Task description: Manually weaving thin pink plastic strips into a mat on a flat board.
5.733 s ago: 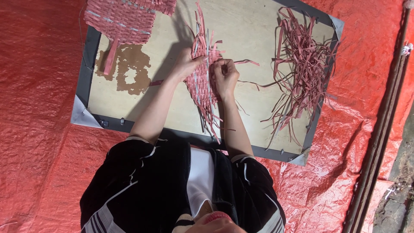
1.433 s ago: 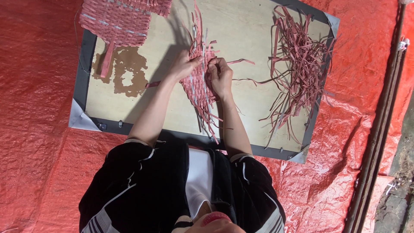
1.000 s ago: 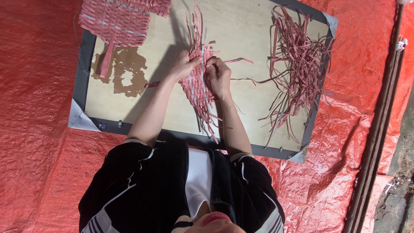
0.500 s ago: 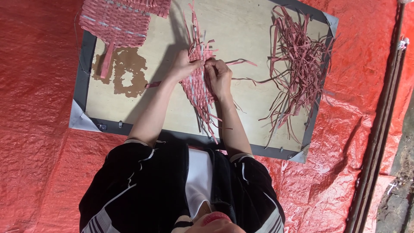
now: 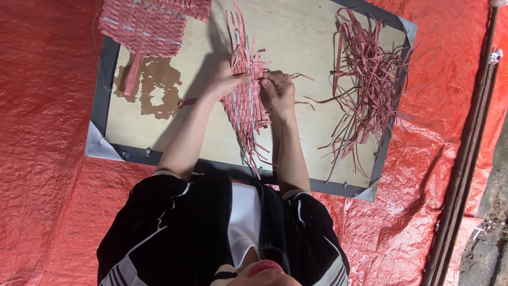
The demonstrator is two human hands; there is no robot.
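A half-woven mat of pink strips lies near the middle of a pale plywood board, its loose ends fanning toward the board's far edge and toward the near edge by the person's chest. The board has a dark grey border and rests on a red tarpaulin. To the left of the mat, bare board runs out to a brown stain; beyond that stain, at the board's far left corner, a finished woven pink piece overhangs the edge. To the right of the mat there is a strip of open board, then a tangled pile of loose pink strips that reaches the right border and spills a few ends over it. Well right of the board, long dark rods lie along the tarpaulin.

Both forearms reach straight out from the torso across the near edge and converge on the mat. The left hand rests on the mat's left side, fingers curled down and pressed on the weave. The right hand sits at the mat's right edge, fingers bent and closed together on strips there; whether they pinch a single strip cannot be told.
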